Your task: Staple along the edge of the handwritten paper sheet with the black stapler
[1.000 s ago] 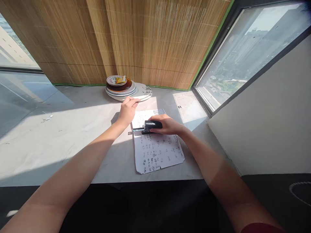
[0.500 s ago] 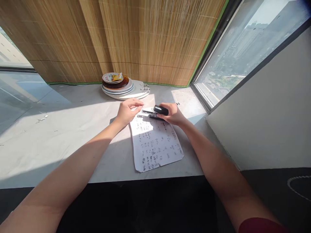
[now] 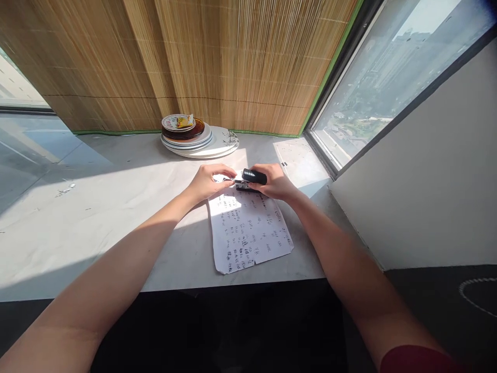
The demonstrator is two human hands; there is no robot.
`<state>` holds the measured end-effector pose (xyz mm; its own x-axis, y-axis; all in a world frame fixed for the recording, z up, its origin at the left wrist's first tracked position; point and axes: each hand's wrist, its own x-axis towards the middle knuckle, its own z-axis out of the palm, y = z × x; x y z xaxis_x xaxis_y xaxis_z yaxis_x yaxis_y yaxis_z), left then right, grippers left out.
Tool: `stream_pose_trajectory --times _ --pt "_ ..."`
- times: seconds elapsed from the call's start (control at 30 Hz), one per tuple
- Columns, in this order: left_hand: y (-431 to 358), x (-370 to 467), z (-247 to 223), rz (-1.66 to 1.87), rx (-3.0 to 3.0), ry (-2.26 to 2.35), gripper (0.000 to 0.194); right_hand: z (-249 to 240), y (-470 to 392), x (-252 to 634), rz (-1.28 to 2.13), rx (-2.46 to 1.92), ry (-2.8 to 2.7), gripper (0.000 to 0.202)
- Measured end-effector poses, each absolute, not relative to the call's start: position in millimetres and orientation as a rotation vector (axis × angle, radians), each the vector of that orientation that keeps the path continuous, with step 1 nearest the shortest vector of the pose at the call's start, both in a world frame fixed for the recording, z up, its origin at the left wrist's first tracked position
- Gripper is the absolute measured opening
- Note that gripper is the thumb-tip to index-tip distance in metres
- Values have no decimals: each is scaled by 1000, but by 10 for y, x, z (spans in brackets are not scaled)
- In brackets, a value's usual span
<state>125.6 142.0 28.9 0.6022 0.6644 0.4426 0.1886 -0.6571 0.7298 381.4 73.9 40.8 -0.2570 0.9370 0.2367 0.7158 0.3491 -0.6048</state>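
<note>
The left hand (image 3: 207, 182) bent its thumb and fingers into a narrow curve at the front end of the stapler (image 3: 254, 176); whether they pinched its metal rail (image 3: 241, 182) or only touched it, I could not tell. The right hand (image 3: 274, 181) was closed around the stapler's black body, which stood apart from its base over the far part of the handwritten paper (image 3: 252, 235). The likeliest trouble lay in that left fingertip work: if the right grip tipped or squeezed while the rail was exposed, loose staples could slide out, or a finger could be nipped (the fingers hid just the spot one would want to see). The paper lay flat beneath with neither palm visibly pinning it, so a dragging base could skew or crease it. Scattered pale scraps (image 3: 65, 190) lay well to the left on the ledge (image 3: 116, 207). Beyond the hands, the stacked plates (image 3: 187, 140) bore a small yellow packet (image 3: 185, 122); a careless forward reach might jostle them, though they sat apart from both hands, before the bamboo blind (image 3: 194, 62).
</note>
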Motion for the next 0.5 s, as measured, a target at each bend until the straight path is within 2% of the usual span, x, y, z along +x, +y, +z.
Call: stream_pose_trajectory --times 0.5 --pt "1464 1247 226 992 2034 564 20 439 714 3836 477 -1408 -2071 18"
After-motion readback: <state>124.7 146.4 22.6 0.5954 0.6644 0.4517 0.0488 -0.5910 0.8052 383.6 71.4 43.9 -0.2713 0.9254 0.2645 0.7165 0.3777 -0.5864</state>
